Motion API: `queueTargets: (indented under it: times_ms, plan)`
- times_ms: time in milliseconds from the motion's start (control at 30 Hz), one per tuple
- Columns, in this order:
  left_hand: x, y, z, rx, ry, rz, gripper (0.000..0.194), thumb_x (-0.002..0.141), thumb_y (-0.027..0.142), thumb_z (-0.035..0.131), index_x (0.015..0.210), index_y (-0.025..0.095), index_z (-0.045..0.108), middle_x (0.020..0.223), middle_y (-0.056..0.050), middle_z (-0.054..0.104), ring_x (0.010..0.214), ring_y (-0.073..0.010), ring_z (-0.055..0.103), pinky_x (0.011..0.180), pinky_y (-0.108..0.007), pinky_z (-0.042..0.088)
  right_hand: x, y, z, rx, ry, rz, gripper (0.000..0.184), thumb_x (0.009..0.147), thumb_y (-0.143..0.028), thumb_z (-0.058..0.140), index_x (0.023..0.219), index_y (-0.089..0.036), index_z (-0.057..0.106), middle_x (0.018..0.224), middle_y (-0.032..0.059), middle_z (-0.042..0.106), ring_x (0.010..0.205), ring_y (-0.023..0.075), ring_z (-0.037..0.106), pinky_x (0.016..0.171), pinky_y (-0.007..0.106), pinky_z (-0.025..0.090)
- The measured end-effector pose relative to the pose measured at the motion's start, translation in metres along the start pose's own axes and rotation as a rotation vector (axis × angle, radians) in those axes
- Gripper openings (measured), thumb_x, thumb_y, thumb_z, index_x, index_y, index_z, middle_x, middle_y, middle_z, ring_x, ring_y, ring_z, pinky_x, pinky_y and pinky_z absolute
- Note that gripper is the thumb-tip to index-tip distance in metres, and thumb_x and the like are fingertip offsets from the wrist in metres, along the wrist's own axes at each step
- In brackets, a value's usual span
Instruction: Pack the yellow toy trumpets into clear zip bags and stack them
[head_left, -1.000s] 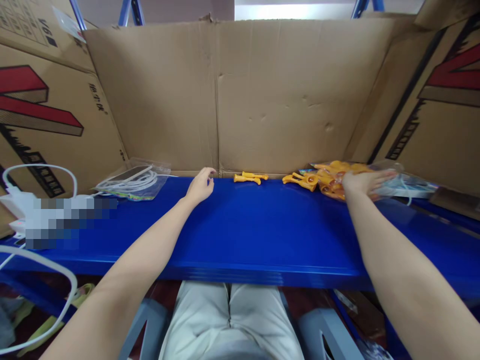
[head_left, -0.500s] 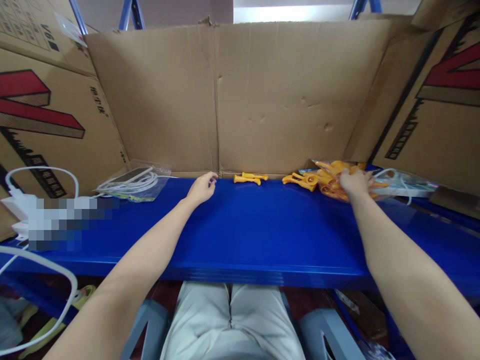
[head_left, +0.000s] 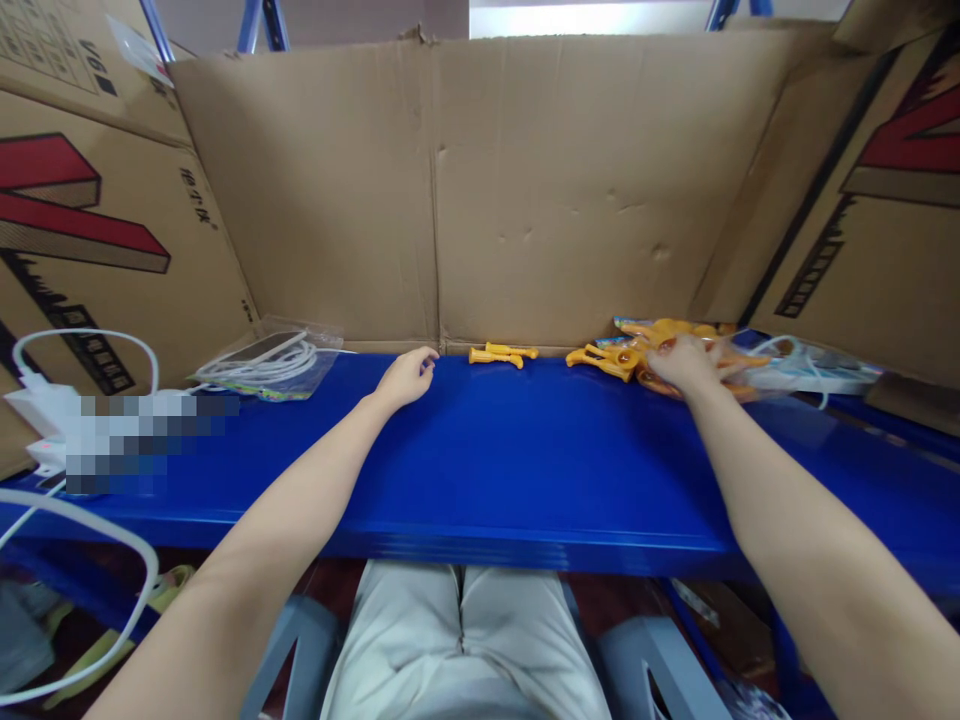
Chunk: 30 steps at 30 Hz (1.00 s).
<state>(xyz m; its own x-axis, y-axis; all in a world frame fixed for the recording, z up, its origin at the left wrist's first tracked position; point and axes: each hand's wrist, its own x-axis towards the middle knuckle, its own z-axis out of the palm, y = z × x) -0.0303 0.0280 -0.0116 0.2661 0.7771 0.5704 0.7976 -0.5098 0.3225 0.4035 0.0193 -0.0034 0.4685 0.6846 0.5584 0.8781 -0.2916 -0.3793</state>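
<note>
My left hand [head_left: 409, 377] rests near the back of the blue shelf top [head_left: 480, 450], its fingers loosely bent and apart with nothing in them. To its right lie yellow-orange plastic stick-like pieces [head_left: 504, 354] with knobbed ends. My right hand [head_left: 684, 366] is down on a heap of orange plastic pieces [head_left: 671, 332] in and around a clear bag. Its fingertips are partly lost among the pieces, so I cannot tell whether they grip one. More orange pieces [head_left: 604, 360], one with a round ring-like part, lie just left of the heap.
A cardboard panel [head_left: 562, 200] stands along the back, with printed boxes at both sides. At the left are a bagged white cable [head_left: 289, 362] and a white plug [head_left: 49, 405]. Right of the heap lies a pale packet with white cord [head_left: 814, 375].
My right hand has shifted slightly left across the orange heap, and the pieces under it have moved a little. My left hand has stayed where it was.
</note>
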Motion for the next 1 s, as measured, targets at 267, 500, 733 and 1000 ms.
queueTargets:
  times_ms: [267, 500, 733, 1000]
  plan:
    - [-0.003, -0.002, 0.004, 0.163, -0.216, -0.067, 0.032, 0.081, 0.019, 0.054, 0.111, 0.018, 0.063, 0.12, -0.012, 0.063, 0.111, -0.0256, 0.059, 0.097, -0.041, 0.045, -0.026, -0.083, -0.023, -0.066, -0.091, -0.402, 0.054, 0.085, -0.033, 0.048, 0.134, -0.011, 0.046, 0.149, 0.0193, 0.033, 0.139, 0.0356, 0.025, 0.107, 0.065, 0.019]
    - [-0.005, -0.013, -0.012, 0.326, -0.272, -0.443, 0.051, 0.084, 0.041, 0.051, 0.131, 0.021, 0.051, 0.147, -0.019, 0.04, 0.136, -0.0406, 0.032, 0.101, -0.064, 0.031, -0.041, -0.152, 0.001, -0.135, -0.537, -0.756, 0.054, 0.084, -0.032, 0.054, 0.135, -0.015, 0.048, 0.147, 0.0144, 0.04, 0.129, 0.0315, 0.044, 0.106, 0.046, 0.037]
    - [-0.008, -0.05, -0.045, 0.429, -0.177, -0.846, 0.074, 0.08, 0.048, 0.053, 0.144, 0.014, 0.035, 0.155, -0.023, 0.019, 0.143, -0.044, 0.009, 0.102, -0.069, 0.024, -0.052, -0.177, 0.03, -0.231, -0.636, -0.72, 0.058, 0.087, -0.029, 0.05, 0.143, -0.016, 0.038, 0.155, 0.0127, 0.027, 0.138, 0.0311, 0.033, 0.11, 0.056, 0.026]
    - [-0.013, -0.058, -0.044, 0.37, -0.2, -1.046, 0.079, 0.084, 0.051, 0.044, 0.148, 0.009, 0.027, 0.15, -0.03, 0.027, 0.139, -0.0465, 0.022, 0.098, -0.072, 0.026, -0.056, -0.176, 0.046, -0.215, -0.71, -0.663, 0.05, 0.093, -0.026, 0.037, 0.141, -0.013, 0.042, 0.147, 0.0166, 0.041, 0.134, 0.032, 0.039, 0.111, 0.055, 0.024]
